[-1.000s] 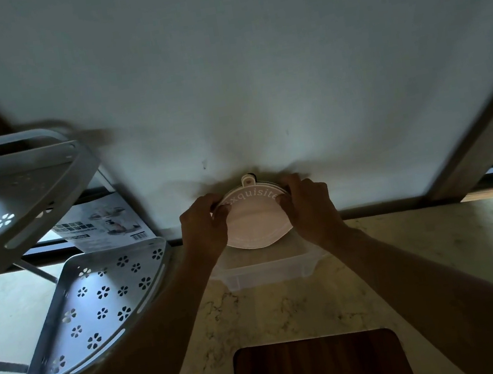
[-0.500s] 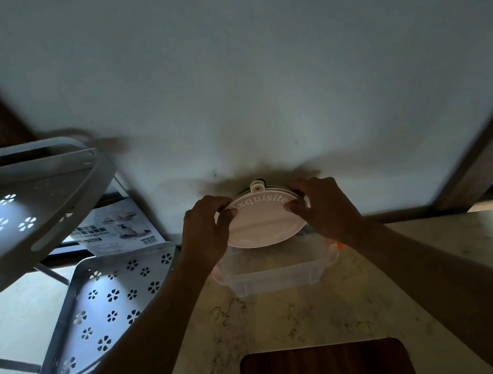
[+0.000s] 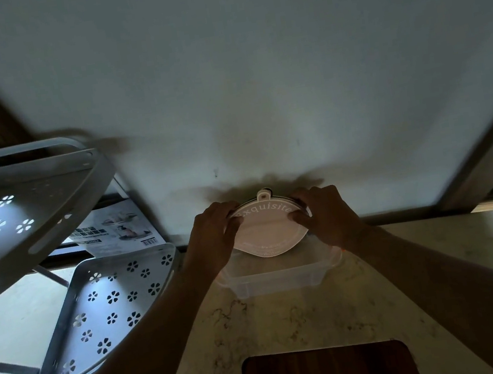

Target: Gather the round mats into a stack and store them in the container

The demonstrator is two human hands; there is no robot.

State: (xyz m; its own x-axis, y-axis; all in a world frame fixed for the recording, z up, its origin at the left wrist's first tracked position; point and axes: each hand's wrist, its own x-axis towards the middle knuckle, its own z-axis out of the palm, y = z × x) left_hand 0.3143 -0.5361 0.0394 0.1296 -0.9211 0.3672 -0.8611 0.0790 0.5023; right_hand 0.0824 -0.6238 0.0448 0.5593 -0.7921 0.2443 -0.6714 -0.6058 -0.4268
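A stack of round mats (image 3: 267,231), pale pink on top with the word "Exquisite" and a small hanging tab at the far edge, is held tilted over a clear plastic container (image 3: 276,280) on the marble counter. My left hand (image 3: 214,235) grips the stack's left edge. My right hand (image 3: 326,216) grips its right edge, thumb on the top face. The stack's near edge dips into the container's opening. The lower mats are mostly hidden; only dark rims show.
A grey two-tier corner rack with flower cut-outs (image 3: 109,306) stands at the left, a printed box (image 3: 117,228) behind it. A dark wooden board (image 3: 327,373) lies at the near edge. A white wall rises right behind the container.
The stack stays between both hands over the container; its near edge has tipped lower toward the opening. The view has shifted slightly.
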